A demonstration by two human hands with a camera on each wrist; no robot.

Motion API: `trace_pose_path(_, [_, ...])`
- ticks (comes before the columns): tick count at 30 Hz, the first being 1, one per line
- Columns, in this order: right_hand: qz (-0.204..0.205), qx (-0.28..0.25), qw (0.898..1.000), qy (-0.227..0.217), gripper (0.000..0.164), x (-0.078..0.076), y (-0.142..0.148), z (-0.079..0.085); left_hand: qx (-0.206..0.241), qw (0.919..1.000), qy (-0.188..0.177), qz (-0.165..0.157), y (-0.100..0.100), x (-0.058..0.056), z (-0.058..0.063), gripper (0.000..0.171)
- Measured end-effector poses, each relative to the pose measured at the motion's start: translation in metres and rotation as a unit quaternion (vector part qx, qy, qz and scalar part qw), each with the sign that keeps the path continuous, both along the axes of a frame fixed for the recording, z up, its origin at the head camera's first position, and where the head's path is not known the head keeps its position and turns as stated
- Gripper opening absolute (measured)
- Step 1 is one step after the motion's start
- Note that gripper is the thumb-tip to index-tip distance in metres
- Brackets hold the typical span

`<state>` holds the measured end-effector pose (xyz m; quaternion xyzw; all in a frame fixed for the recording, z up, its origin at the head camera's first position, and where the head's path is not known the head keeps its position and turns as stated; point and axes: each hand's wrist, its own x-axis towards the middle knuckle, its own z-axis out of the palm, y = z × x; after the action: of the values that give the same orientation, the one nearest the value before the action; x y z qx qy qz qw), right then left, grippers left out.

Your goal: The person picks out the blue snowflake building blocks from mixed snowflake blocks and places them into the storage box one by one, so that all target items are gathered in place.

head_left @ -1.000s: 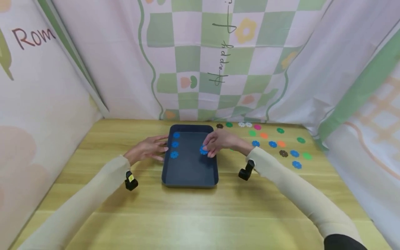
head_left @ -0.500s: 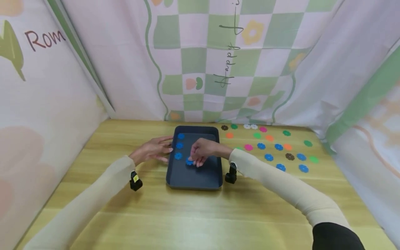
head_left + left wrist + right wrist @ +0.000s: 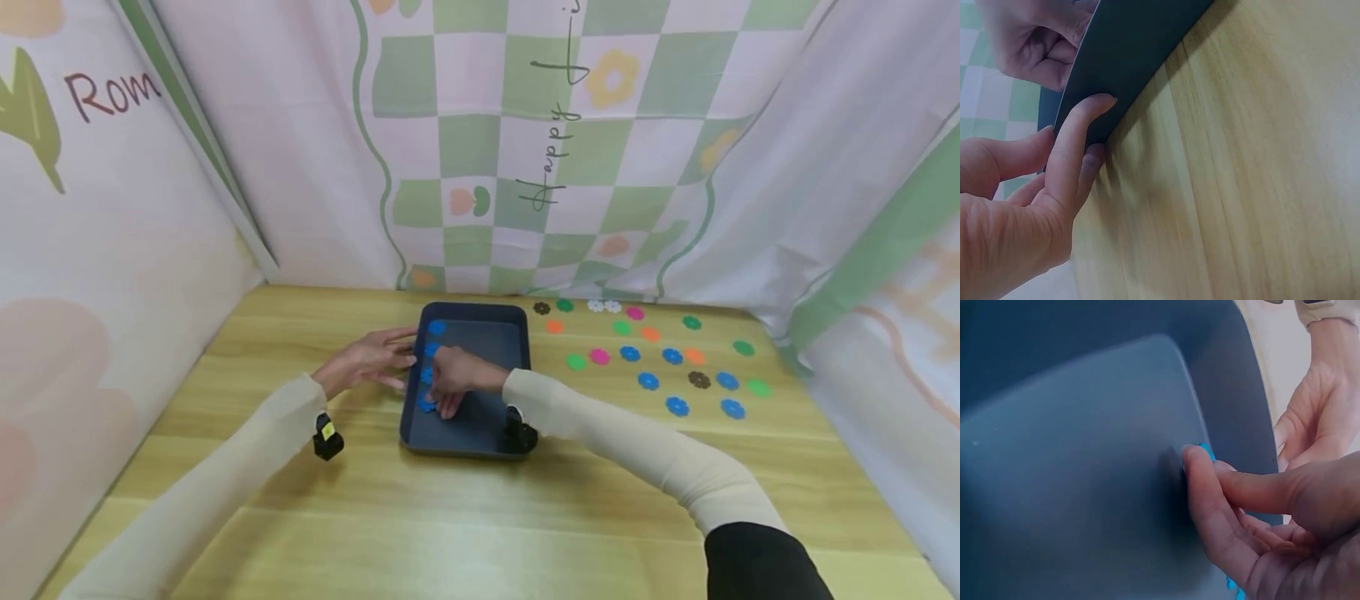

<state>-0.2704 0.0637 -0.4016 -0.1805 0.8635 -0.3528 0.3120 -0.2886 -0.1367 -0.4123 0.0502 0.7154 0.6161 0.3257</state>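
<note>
A dark grey-blue rectangular tray (image 3: 468, 437) lies on the wooden table. Down its left side runs a column of blue flower-shaped discs, the farthest disc (image 3: 437, 327) near the back corner; my right hand (image 3: 459, 373) partly covers the column. That hand pinches another blue flower-shaped disc (image 3: 1207, 450) between thumb and fingers, low over the tray floor at the near end of the column. Most of this disc is hidden by the fingers. Outside the tray, my left hand (image 3: 367, 358) touches the left wall with extended fingers (image 3: 1069, 144), its thumb by the rim.
Right of the tray, loose flower-shaped discs lie spread over the table: several blue discs (image 3: 677, 407), green discs (image 3: 743, 348), orange discs (image 3: 650, 334), pink discs (image 3: 599, 357), brown discs (image 3: 699, 380) and white discs (image 3: 596, 306). A patterned curtain (image 3: 517, 150) hangs behind the table.
My right hand has carried the blue disc from the tray's right edge leftward and nearer, to the left column. The left hand stays at the tray's left wall. The head view has shifted slightly.
</note>
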Motion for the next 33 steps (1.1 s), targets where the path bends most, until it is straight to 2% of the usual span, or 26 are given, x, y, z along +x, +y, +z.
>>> trace_pose_path(9, [-0.024, 0.046, 0.999, 0.014, 0.019, 0.001, -0.004, -0.001, 0.003, 1.0000, 0.004, 0.003, 0.004, 0.002, 0.000, 0.072])
trace_pose_path(12, [-0.023, 0.044, 0.998, 0.029, 0.018, 0.002, -0.004, -0.002, 0.002, 1.0000, 0.003, 0.005, 0.004, 0.002, -0.001, 0.072])
trace_pose_path(14, [-0.018, 0.031, 0.999, 0.039, 0.011, 0.003, -0.003, -0.001, 0.003, 1.0000, 0.004, 0.008, 0.004, 0.002, -0.001, 0.071])
trace_pose_path(17, [-0.012, 0.022, 0.998, 0.058, 0.014, 0.001, 0.003, 0.005, 0.007, 0.9999, 0.005, 0.009, 0.005, 0.002, -0.002, 0.071])
trace_pose_path(21, [0.002, 0.032, 0.996, 0.085, 0.020, -0.008, 0.021, 0.020, 0.009, 0.9999, 0.008, 0.010, 0.007, 0.003, -0.004, 0.070])
trace_pose_path(25, [0.021, 0.044, 0.993, 0.111, 0.019, -0.019, 0.046, 0.030, 0.002, 0.9997, 0.011, 0.022, 0.005, 0.004, -0.004, 0.070])
trace_pose_path(28, [0.016, 0.033, 0.992, 0.122, 0.017, -0.021, 0.064, 0.030, -0.003, 0.9995, 0.013, 0.028, 0.001, 0.003, -0.004, 0.069])
trace_pose_path(33, [-0.005, -0.015, 0.991, 0.132, 0.015, -0.019, 0.092, 0.025, -0.007, 0.9995, 0.011, 0.030, -0.002, 0.003, -0.006, 0.069])
